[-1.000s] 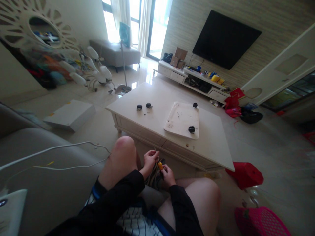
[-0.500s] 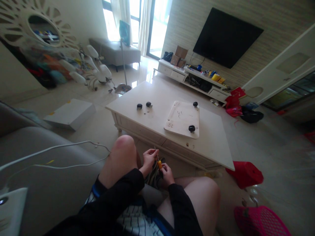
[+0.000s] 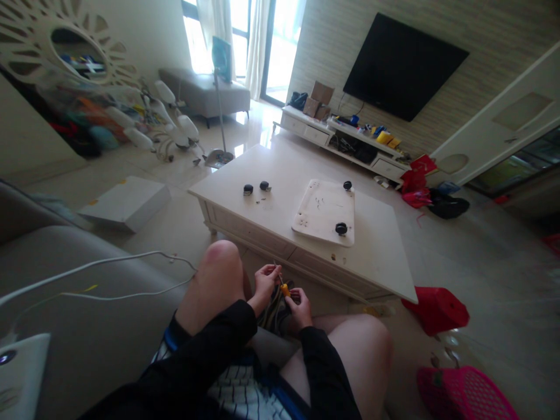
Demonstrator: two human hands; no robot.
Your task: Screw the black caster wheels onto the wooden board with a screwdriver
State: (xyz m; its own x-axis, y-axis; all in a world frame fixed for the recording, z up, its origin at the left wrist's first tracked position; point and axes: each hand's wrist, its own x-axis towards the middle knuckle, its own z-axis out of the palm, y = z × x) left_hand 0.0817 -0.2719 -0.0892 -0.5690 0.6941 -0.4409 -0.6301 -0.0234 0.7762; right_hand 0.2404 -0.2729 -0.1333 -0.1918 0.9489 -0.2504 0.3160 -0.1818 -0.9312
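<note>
Between my knees I hold a screwdriver (image 3: 285, 290) with a yellow handle, its thin shaft pointing up and to the left. The fingers of my left hand (image 3: 265, 284) pinch the shaft near its tip. My right hand (image 3: 300, 306) has its thumb and fingers around the lower end of the handle. Beyond my hands, a white board (image 3: 321, 213) with rounded corners lies on the white table. It bears a black caster (image 3: 341, 228) at its near right corner and another caster (image 3: 347, 185) at the far right. Several small screws rest on it.
On the white table (image 3: 245, 219), two loose casters (image 3: 248, 189) and small metal bits lie left of the board. A red stool (image 3: 437, 309) and a pink basket (image 3: 472, 394) stand at the right. White cables (image 3: 122, 256) cross the grey sofa at the left.
The yellow handle has swung slightly to the right, and my right hand's fingers have shifted and loosened a little around it. My left hand stays in place on the shaft.
</note>
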